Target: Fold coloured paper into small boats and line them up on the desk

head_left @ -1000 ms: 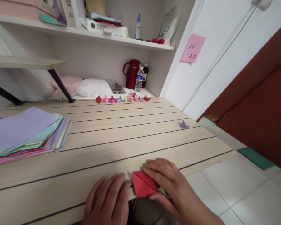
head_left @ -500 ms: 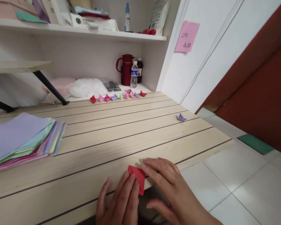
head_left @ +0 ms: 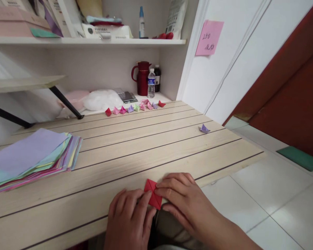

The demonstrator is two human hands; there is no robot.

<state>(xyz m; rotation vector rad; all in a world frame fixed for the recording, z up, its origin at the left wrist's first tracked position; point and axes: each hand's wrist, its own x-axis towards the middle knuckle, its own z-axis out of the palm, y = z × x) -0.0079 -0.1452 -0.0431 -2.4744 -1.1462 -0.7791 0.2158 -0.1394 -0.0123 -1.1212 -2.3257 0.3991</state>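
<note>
A small red square of folded paper (head_left: 153, 199) with diagonal creases lies at the table's front edge, between my two hands. On its left side, my left hand (head_left: 131, 211) has curled fingers, with the index fingertip on top and the thumb at the near edge. From the right, my right hand (head_left: 181, 196) grips the paper, fingertips on its upper face and thumb near its lower right edge. Part of the paper is hidden beneath the fingers.
A stack of coloured paper (head_left: 36, 156) lies at the left. A purple paper boat (head_left: 204, 128) sits at the right. Several small paper boats (head_left: 130, 109) line the table's back edge, before a red jug (head_left: 142, 79) and a water bottle (head_left: 151, 83). A black-legged stand (head_left: 65, 101) is back left.
My right hand has come onto the red paper, its thumb drawing in. My left fingers have curled from lying flat across it to its left edge. The view has shifted slightly.
</note>
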